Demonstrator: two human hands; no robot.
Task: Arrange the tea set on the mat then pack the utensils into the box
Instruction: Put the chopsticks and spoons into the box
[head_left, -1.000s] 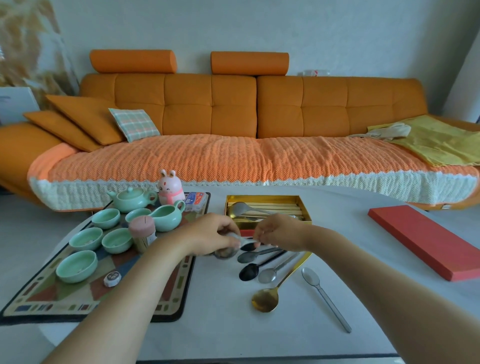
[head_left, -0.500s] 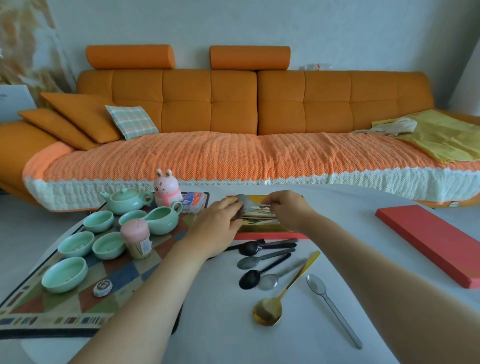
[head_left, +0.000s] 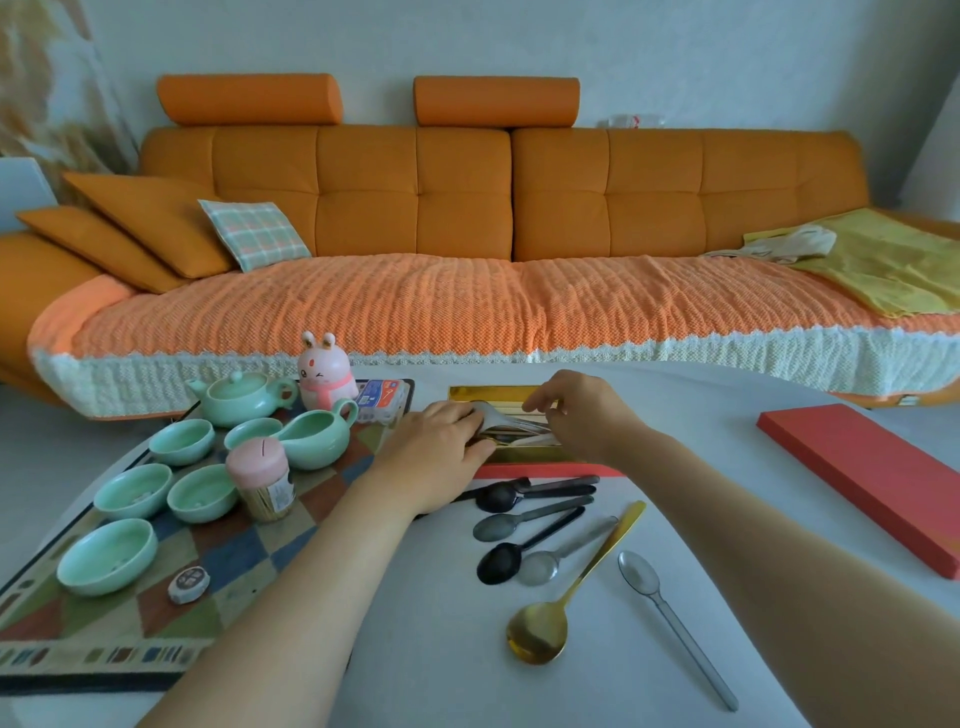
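Observation:
The gold-lined utensil box (head_left: 488, 392) lies on the white table beyond a row of loose spoons. My left hand (head_left: 436, 447) is at the box's left end, its fingers and thumb round the bowl of a silver spoon (head_left: 511, 422) that lies over the utensils in the box. Over the box's right part, my right hand (head_left: 582, 421) pinches the spoon's handle. On the patterned mat (head_left: 156, 613) at the left stand a green teapot (head_left: 239, 397), a green pitcher (head_left: 317, 434) and several green cups (head_left: 106, 556).
On the table in front of the box lie a gold spoon (head_left: 540, 631), a long silver spoon (head_left: 675, 623), a black spoon (head_left: 498, 564) and other dark ones. The red lid (head_left: 857, 467) is at the right. A pink jar (head_left: 260, 478) and rabbit figure (head_left: 324, 371) share the mat.
Both hands carried the silver spoon from the table in front of the box up over the box and lowered it onto the utensils inside. The camera tilted slightly.

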